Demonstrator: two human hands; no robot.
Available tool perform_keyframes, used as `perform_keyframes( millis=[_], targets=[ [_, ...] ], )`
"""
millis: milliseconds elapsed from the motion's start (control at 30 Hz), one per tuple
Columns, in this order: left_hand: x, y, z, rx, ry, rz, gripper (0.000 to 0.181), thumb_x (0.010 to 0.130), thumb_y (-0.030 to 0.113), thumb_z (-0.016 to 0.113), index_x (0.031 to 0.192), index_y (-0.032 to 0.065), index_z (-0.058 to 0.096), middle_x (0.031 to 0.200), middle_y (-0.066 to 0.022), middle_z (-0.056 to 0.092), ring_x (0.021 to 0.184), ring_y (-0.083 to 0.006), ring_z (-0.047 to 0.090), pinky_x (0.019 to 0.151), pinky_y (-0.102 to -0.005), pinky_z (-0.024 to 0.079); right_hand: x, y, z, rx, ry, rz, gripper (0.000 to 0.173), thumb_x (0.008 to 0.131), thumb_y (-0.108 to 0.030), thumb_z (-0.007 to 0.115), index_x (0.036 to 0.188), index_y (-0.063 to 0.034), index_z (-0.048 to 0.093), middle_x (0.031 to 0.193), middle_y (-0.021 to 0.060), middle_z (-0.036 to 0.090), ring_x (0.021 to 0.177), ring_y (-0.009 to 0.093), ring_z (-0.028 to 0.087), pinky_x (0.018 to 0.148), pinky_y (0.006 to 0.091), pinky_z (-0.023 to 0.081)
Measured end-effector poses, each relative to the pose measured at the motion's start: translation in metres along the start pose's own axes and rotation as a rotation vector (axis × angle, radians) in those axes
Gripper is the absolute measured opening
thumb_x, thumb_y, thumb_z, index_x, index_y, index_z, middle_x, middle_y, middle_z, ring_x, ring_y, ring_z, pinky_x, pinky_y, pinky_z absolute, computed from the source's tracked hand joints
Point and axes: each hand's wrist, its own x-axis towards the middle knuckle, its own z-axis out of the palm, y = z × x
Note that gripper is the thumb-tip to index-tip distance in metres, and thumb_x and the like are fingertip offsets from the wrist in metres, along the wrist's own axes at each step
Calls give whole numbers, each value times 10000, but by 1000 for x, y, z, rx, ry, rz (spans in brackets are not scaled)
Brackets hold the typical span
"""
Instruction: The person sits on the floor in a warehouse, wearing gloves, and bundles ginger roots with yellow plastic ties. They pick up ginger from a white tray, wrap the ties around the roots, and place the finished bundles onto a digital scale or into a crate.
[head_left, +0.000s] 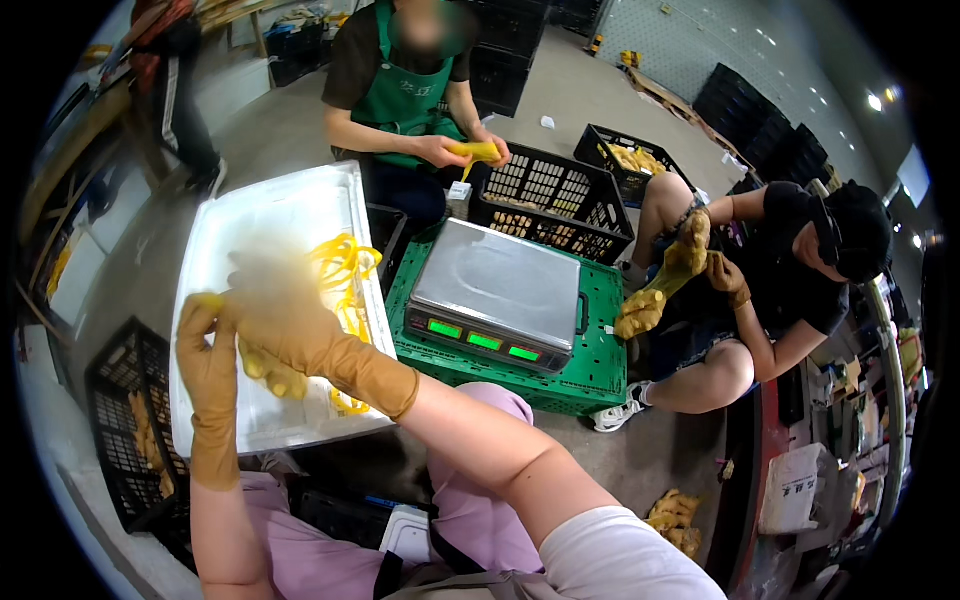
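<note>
Both my hands wear tan rubber gloves and are raised above a white foam tray (277, 442). My left hand (208, 360) pinches a bit of yellow mesh netting (206, 301) between thumb and fingers. Right beside it is my right hand (300, 330), whose fingers are lost in a blur, so their grip is hidden. Knobbly ginger pieces (274, 375) show just under the right palm, partly covered by it. Several yellow mesh bands (345, 262) lie along the tray's right side.
A digital scale (499, 289) stands on an upturned green crate (600, 375). Across from me, a co-worker (405, 97) handles yellow netting; at right, another (795, 262) holds netted ginger (660, 292). Black crates (555, 187) (135, 420) hold ginger. Loose ginger (675, 517) lies on the floor.
</note>
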Motion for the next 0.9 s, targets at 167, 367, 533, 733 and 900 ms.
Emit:
perform_keyframes(
  millis=[167, 367, 533, 733, 900],
  targets=[
    [7, 18, -5, 65, 30, -13, 144, 827, 60, 606, 949, 6, 661, 819, -15, 534, 744, -88, 472, 668, -195, 371, -5, -18, -20, 218, -275, 382, 451, 736, -216, 607, 1120, 13, 547, 988, 197, 599, 772, 236, 599, 731, 301, 478],
    [8, 38, 0, 159, 18, 117, 175, 790, 19, 631, 962, 20, 664, 757, -15, 519, 725, -107, 470, 673, -223, 375, -9, -21, -15, -132, -214, -7, 207, 799, -213, 560, 776, -14, 615, 768, 107, 601, 809, 303, 515, 724, 393, 430],
    [8, 14, -10, -7, 117, 121, 285, 891, 199, 520, 1078, -1, 596, 994, -60, 606, 811, -123, 480, 764, -241, 393, -10, -26, -20, -339, 3, -253, 135, 773, -189, 574, 728, -67, 607, 720, 87, 554, 739, 282, 494, 649, 384, 408],
    [14, -19, -15, -175, 61, -153, 308, 908, 293, 513, 1023, 29, 625, 947, -46, 621, 736, -69, 451, 754, -224, 390, 7, -44, -70, -304, 496, -370, 23, 731, -76, 557, 750, -65, 567, 720, 98, 553, 704, 303, 515, 629, 369, 404],
    [13, -23, 1, -157, -21, -311, 349, 888, 305, 544, 970, -17, 647, 733, -2, 501, 738, -99, 440, 758, -242, 380, -12, -66, -133, -67, 694, -284, 216, 895, -178, 515, 802, 11, 562, 685, 59, 542, 609, 143, 504, 569, 267, 400]
  ],
)
